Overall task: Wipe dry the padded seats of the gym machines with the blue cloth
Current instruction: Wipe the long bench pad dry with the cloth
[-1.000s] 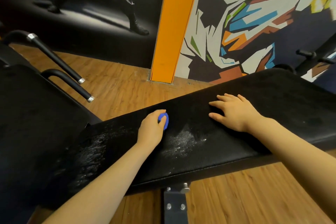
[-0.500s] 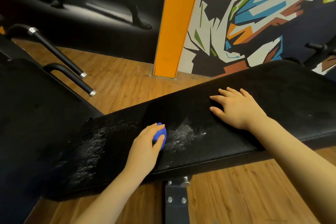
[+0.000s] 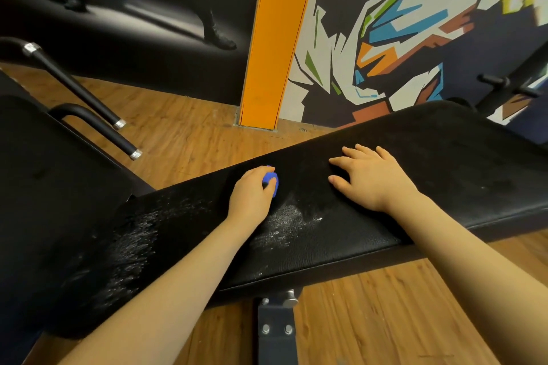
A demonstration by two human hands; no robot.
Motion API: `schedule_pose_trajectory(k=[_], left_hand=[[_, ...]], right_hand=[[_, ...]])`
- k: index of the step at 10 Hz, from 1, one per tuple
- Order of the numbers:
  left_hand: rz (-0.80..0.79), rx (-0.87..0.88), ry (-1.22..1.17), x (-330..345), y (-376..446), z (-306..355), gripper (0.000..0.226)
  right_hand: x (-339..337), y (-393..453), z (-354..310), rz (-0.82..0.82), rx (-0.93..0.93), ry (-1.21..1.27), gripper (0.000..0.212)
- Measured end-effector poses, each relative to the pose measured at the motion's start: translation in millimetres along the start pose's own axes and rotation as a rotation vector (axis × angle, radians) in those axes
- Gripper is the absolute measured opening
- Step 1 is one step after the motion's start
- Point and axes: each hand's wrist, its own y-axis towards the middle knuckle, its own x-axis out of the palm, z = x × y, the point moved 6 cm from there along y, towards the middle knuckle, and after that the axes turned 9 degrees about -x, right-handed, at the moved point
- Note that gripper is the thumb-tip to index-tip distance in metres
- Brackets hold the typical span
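- The left hand (image 3: 252, 192) has its grip curled round the bunched blue cloth (image 3: 271, 182); only a small blue wad shows past the fingers, pressed on the far part of the black padded seat (image 3: 341, 234)
- The right hand (image 3: 373, 178) lies flat on the same pad, fingers straight and spread, holding nothing — well apart from the cloth
- Wet patches (image 3: 284, 225) glisten on the pad just near the left hand and further along toward its left end; the right part looks matt
- Beside the pad on the left stands another black padded machine (image 3: 35, 169) with two black handles (image 3: 98, 127); wooden floor (image 3: 184, 139) below, an orange pillar (image 3: 275, 38) and painted wall behind
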Motion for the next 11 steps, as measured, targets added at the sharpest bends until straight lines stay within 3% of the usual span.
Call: schedule_pose_trajectory(k=[3, 8, 11], left_hand=[[-0.067, 0.135, 0.022, -24, -72, -29, 0.04], [-0.034, 0.095, 0.033, 4, 2, 9, 0.033], [-0.118, 0.139, -0.018, -19, -73, -18, 0.04]], right_hand=[[3, 0, 1, -0.014, -0.006, 0.002, 0.055], [2, 0, -1, 0.0, -0.009, 0.015, 0.054], [2, 0, -1, 0.008, -0.007, 0.011, 0.054]])
